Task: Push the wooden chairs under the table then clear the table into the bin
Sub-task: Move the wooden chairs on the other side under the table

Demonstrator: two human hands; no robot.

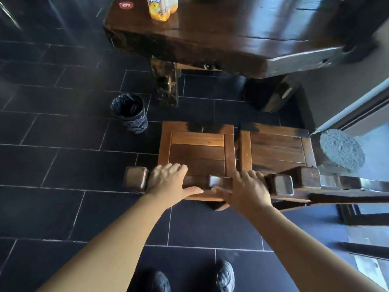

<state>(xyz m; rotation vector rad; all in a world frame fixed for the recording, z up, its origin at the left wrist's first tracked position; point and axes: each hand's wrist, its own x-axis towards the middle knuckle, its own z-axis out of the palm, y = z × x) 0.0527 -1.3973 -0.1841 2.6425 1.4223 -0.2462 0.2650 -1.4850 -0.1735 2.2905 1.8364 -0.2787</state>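
Two wooden chairs stand side by side on the dark tiles, a gap of floor between them and the thick dark wooden table (242, 47). My left hand (168, 182) grips the top rail of the left chair (197, 148), near the rail's left end. My right hand (246, 188) grips the same rail at its right end, close to the right chair (277, 148). On the table's far left end stand two orange drink bottles (159, 7) and a red round sticker or lid (126, 5). A small round bin (129, 111) with a dark liner sits on the floor left of the table leg.
A heavy table leg (165, 83) stands ahead of the left chair and a second leg (275, 93) ahead of the right one. A grey round stone (342, 150) lies by the wall on the right. My shoes (225, 275) are at the bottom edge.
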